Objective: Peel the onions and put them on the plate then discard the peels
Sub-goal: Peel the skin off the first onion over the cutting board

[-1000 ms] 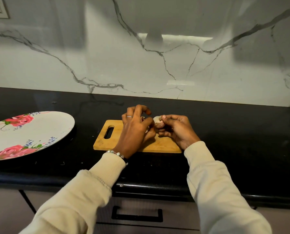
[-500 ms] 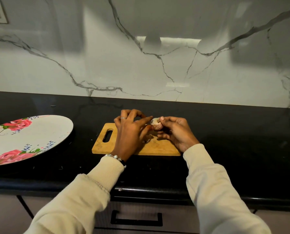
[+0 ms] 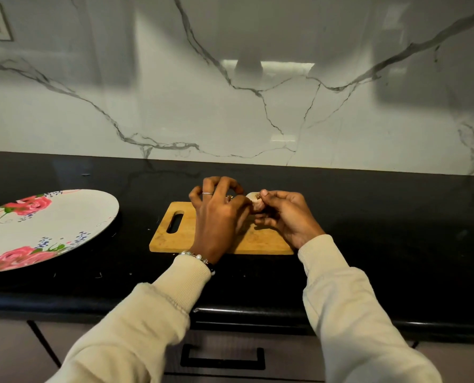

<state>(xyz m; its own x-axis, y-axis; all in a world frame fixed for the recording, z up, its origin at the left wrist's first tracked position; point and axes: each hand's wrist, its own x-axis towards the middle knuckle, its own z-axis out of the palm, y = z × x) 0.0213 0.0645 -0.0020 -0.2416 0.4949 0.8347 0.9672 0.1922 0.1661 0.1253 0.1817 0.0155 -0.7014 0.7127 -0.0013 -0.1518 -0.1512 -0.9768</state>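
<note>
Two hands meet over the board at frame centre, with one onion between them. Your right hand curls round it, thumb on top; your left hand curls beside it, fingertips hidden, so whether it pinches peel cannot be told. A hard tug could pop the onion loose, and it would likely roll off the board onto the dark counter or toward the near edge at lower frame. Loose peel could scatter the same way. The plate waits at left, well apart from the board, with bare counter between for the carry across.
</note>
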